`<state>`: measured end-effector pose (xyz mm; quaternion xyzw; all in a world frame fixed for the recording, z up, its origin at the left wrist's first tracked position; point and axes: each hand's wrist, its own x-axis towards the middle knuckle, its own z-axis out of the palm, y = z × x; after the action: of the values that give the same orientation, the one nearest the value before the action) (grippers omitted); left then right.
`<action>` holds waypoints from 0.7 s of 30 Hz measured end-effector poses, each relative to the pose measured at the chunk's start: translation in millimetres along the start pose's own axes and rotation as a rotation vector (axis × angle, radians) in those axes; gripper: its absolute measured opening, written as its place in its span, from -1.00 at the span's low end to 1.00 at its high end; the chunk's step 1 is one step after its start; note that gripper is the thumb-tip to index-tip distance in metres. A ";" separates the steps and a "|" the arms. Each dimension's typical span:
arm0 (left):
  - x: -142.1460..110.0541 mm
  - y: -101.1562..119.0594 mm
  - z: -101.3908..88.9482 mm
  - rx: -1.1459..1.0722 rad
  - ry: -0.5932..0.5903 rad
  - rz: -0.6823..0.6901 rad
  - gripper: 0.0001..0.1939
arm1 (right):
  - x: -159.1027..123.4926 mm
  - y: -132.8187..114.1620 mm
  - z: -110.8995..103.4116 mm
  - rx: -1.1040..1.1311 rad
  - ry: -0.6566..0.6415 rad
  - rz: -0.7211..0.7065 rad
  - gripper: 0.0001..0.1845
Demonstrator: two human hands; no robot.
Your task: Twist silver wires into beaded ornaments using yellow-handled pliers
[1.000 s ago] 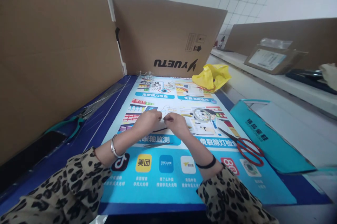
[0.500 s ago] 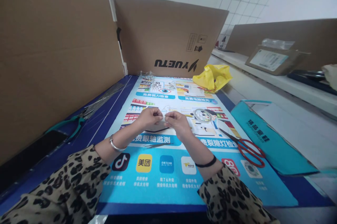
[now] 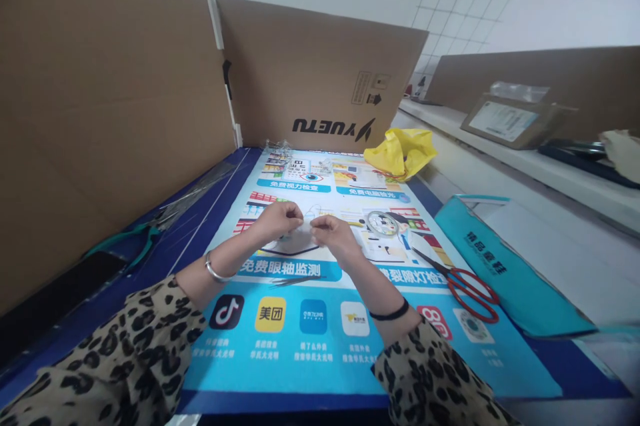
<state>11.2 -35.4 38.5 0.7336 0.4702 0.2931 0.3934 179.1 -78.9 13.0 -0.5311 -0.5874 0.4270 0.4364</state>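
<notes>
My left hand (image 3: 281, 219) and my right hand (image 3: 334, 234) are both pinched, close together, over the middle of a printed poster (image 3: 320, 319). Between their fingertips they hold a small clear piece, perhaps a little plastic bag (image 3: 303, 233), too thin to make out well. A silver bangle sits on my left wrist and a black band on my right. Leopard-print sleeves cover both forearms. A roll of clear tape (image 3: 381, 222) lies just right of my right hand.
Red-handled scissors (image 3: 463, 279) lie on the poster's right side. A yellow plastic bag (image 3: 400, 151) sits at the back. Teal pliers (image 3: 135, 243) and thin wires lie at left. Cardboard walls (image 3: 310, 73) stand behind and left. A teal bag (image 3: 505, 266) lies right.
Both hands stay pinched together and have shifted slightly; a dark curved shadow or edge now shows beneath them. The view has tilted a little.
</notes>
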 end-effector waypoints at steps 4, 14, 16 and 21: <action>31.4 9.7 -21.2 0.204 -0.018 -0.021 -0.97 | -10.8 -16.9 -8.0 -0.295 -0.236 -0.073 -0.84; 106.4 3.8 -3.2 0.462 -0.157 -0.255 -0.68 | -33.4 -36.3 2.1 -0.892 -0.627 -0.277 -0.82; 109.8 -0.1 3.3 0.471 -0.164 -0.276 -0.68 | -32.3 -36.0 2.3 -0.943 -0.672 -0.274 -0.88; 110.5 -3.8 6.9 0.512 -0.128 -0.265 -0.68 | -33.9 -36.3 4.4 -0.984 -0.717 -0.285 -0.95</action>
<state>57.6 65.2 38.3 0.7582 0.5948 0.0641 0.2592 167.6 -115.5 44.9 -0.4100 -0.8903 0.1955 -0.0309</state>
